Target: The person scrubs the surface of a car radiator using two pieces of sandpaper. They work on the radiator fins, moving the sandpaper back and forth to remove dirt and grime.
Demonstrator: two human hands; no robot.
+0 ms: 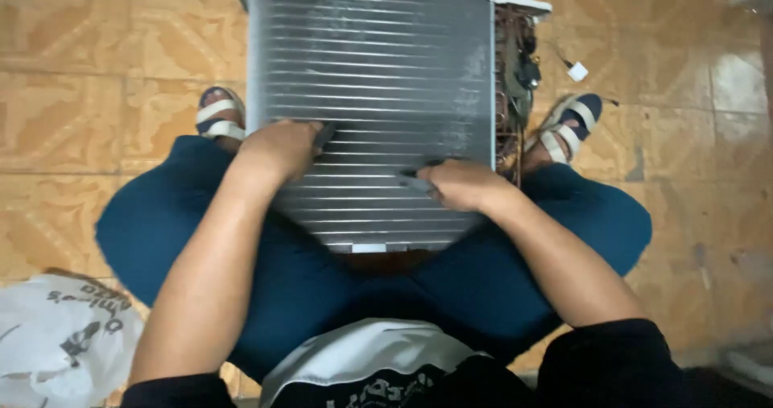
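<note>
Finned coil unit (378,94), grey metal, leans against the seated person's knees, far end on the tiled floor (105,78) between two sandalled feet. Copper tubing and wiring (515,62) exposed along its right edge. Left hand (278,146) rests on the fins, grip pinching a small dark tool (324,134). Right hand (463,184) lower on the fins, grip pinching a second dark tool (415,183) flat against them. White plastic bag (64,340) on the floor at lower left. Small white connector (577,72) lies near the right foot.
</note>
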